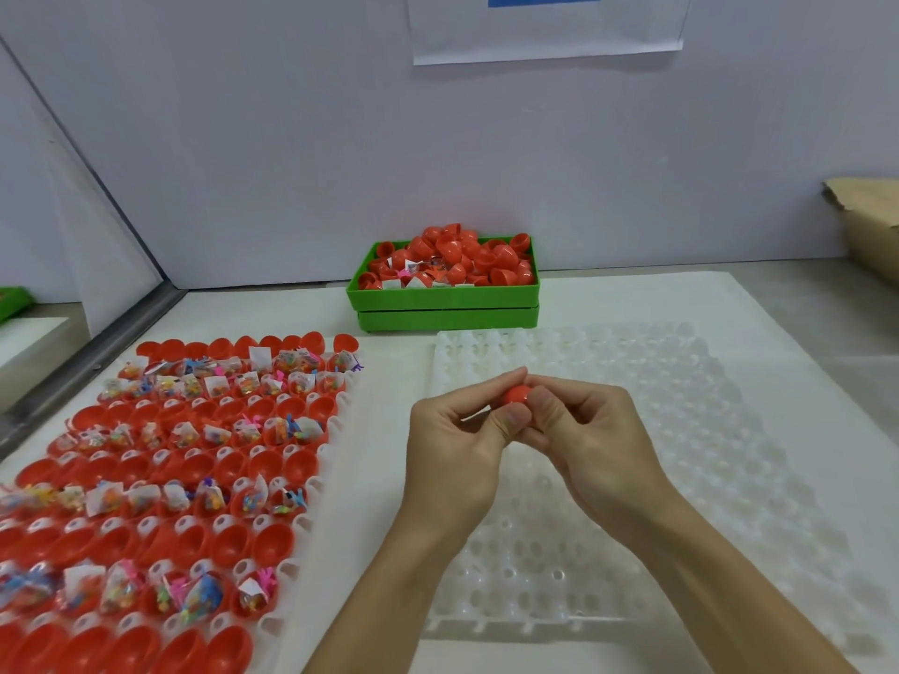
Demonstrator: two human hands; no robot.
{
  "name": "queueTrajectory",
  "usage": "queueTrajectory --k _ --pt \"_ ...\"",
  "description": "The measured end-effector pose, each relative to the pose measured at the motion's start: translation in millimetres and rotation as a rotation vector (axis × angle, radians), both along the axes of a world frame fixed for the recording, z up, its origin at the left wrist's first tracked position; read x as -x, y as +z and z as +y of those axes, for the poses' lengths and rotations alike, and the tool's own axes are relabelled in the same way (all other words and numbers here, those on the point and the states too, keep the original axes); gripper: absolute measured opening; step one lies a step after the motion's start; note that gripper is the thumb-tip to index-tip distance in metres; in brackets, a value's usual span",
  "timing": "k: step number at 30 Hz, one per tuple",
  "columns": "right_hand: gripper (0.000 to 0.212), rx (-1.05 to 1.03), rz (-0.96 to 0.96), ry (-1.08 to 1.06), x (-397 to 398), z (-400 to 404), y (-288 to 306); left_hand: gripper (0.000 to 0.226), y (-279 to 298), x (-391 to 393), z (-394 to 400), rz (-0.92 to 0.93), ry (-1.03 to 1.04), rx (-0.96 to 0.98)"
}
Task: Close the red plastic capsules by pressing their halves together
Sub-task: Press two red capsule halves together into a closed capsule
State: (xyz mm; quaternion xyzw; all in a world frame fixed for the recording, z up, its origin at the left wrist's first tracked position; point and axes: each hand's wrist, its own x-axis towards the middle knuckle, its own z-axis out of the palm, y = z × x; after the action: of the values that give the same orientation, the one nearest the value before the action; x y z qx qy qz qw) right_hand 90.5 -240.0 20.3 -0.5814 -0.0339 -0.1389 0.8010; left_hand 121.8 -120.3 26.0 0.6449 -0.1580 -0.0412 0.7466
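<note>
A red plastic capsule (pixel 515 395) is held in the air between both hands, above the near left part of a clear white tray (pixel 729 454). My left hand (pixel 457 440) pinches it from the left with thumb and fingertips, and my right hand (pixel 584 440) grips it from the right. Only a small round patch of the capsule shows between the fingers. On the left lies a white tray (pixel 335 430) with rows of open red capsule halves (pixel 228 537), alternate rows holding small bagged toys (pixel 204 498).
A green bin (pixel 438 296) heaped with red capsule halves and toy bags stands at the back centre against the wall. A cardboard box (pixel 871 226) sits at the far right. A metal rail runs along the table's left edge.
</note>
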Motion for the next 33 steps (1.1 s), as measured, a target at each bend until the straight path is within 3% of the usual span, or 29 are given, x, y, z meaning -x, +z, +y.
queueTrajectory --k 6,10,14,16,21,23,33 --pt "0.023 0.001 -0.014 -0.026 0 2 -3 0.035 -1 1 -2 -0.029 0.030 -0.031" --pt "0.024 -0.031 -0.013 0.006 -1 -2 1 0.033 0 -4 3 -0.086 -0.059 0.020" --pt "0.037 -0.132 0.058 0.110 0 -13 6 0.020 -1 -8 6 0.062 -0.197 0.179" --pt "0.039 -0.042 0.074 0.025 -1 -15 4 0.022 -1 -9 5 0.116 -0.227 0.224" --pt "0.021 0.147 0.093 -0.206 -2 -16 2 0.025 -3 -10 3 0.060 -0.060 0.091" --pt "0.021 0.168 0.073 -0.228 -1 -16 3 0.019 -2 -10 4 0.016 -0.039 0.045" --pt "0.030 0.252 0.051 -0.277 2 -11 7 0.034 -1 -6 4 -0.096 0.117 -0.103"
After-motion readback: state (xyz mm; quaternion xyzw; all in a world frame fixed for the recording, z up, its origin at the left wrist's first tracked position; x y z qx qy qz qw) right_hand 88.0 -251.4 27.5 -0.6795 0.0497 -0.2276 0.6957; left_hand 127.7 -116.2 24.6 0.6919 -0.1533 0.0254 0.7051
